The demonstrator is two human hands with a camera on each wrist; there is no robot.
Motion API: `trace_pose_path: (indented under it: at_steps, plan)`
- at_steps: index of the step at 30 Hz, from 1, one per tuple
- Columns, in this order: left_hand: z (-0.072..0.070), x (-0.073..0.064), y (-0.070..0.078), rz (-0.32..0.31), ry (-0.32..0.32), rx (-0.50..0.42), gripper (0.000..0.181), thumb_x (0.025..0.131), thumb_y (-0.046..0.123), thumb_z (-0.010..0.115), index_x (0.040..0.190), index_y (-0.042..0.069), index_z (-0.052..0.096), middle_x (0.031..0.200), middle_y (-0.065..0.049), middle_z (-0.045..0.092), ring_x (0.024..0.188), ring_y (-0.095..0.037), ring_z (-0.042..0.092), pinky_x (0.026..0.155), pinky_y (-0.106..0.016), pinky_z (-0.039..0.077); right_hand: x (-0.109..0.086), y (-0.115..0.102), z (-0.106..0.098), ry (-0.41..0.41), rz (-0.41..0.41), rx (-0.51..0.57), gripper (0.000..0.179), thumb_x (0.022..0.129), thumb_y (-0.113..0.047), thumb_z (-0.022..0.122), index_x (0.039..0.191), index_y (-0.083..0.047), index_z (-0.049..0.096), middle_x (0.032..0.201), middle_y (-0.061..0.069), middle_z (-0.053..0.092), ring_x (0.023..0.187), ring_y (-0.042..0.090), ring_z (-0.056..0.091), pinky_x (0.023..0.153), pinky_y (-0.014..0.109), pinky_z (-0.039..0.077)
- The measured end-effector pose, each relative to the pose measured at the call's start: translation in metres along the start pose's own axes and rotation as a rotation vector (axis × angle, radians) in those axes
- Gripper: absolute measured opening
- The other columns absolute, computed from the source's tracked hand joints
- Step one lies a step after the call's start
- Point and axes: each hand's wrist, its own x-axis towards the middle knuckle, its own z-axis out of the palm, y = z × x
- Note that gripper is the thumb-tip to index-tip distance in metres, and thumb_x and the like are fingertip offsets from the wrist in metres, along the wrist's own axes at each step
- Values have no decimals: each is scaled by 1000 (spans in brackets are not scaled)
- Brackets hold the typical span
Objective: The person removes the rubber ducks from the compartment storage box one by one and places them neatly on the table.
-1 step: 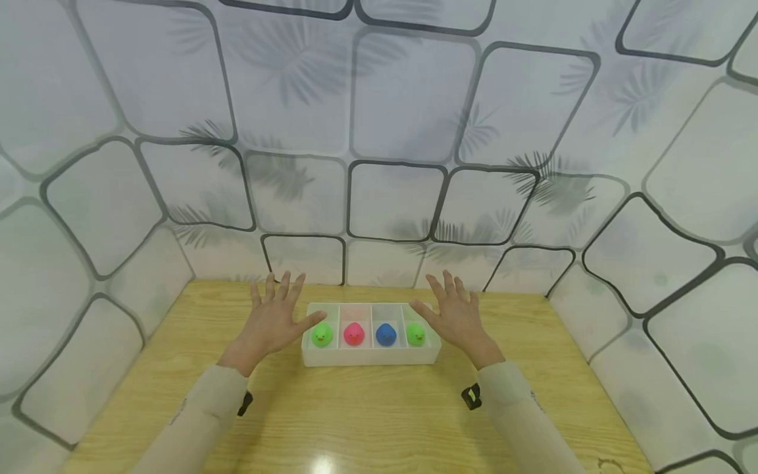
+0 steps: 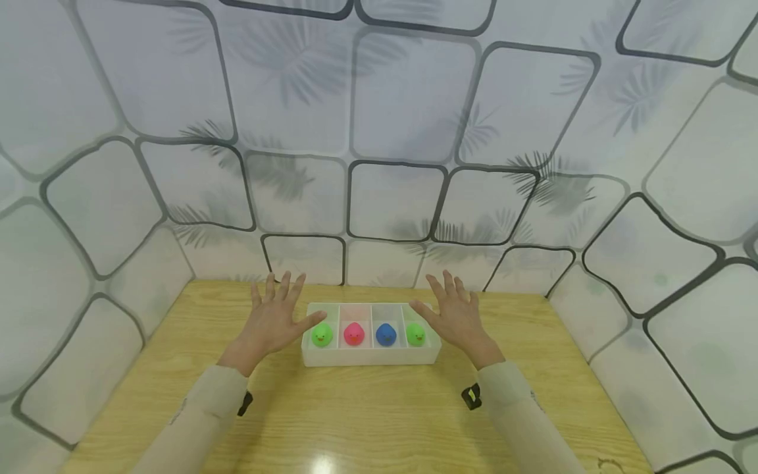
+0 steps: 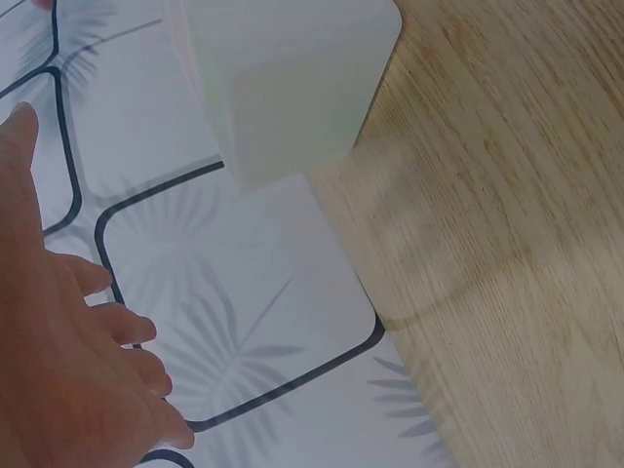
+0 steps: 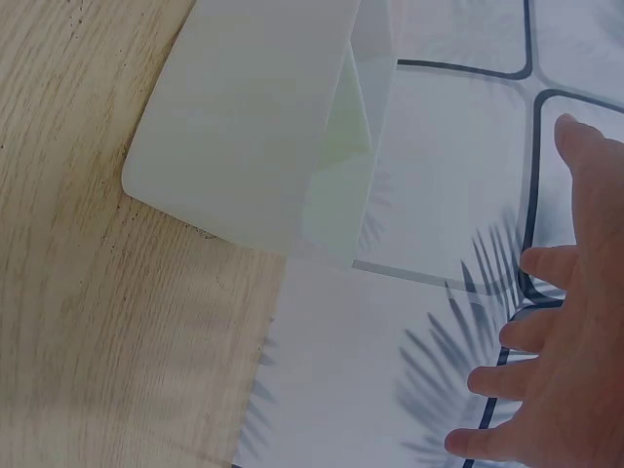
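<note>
A white box (image 2: 370, 357) with compartments in a row stands on the table between my hands. Inside, from left to right, sit a green toy duck (image 2: 322, 335), a pink duck (image 2: 354, 334), a blue duck (image 2: 386, 334) and another green duck (image 2: 416, 334). My left hand (image 2: 270, 324) is raised at the box's left end, fingers spread and holding nothing; its thumb overlaps the left compartment in the head view. At the right end my right hand (image 2: 458, 321) mirrors it, fingers spread, its thumb overlapping the box's corner. Both wrist views show the box's outer wall (image 3: 302, 107) beside bare fingers.
The box rests toward the back of a light wooden table (image 2: 367, 421). Patterned wall covering (image 2: 397, 197) with dark outlines and leaf prints rises behind the table and along both sides. A small black device (image 2: 472, 396) is at the right wrist.
</note>
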Motion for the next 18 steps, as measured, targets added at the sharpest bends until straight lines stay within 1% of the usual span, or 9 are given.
trace_pose_path:
  at_steps: [7,12,18]
  plan:
    - [2,0,1,9,-17,-8,101,100,72,51,170,8,17,173,-31,13,158,-60,2,120,-82,-3,-1,-1,0,-19,2,9,84,103,-67,49,167,-15,31,175,25,18,159,53,17,120,81,15]
    - [0,1,3,9,-16,-1,102,100,72,52,170,8,16,173,-31,13,158,-60,1,120,-81,-2,0,-1,-1,-30,-9,17,84,103,-66,50,167,-16,30,175,25,17,159,53,16,120,81,14]
    - [-2,0,2,9,-28,-9,102,100,72,52,170,8,16,173,-31,13,158,-59,-1,120,-81,-4,0,0,2,-45,-10,5,85,103,-67,49,168,-16,29,175,24,16,159,53,17,120,81,14]
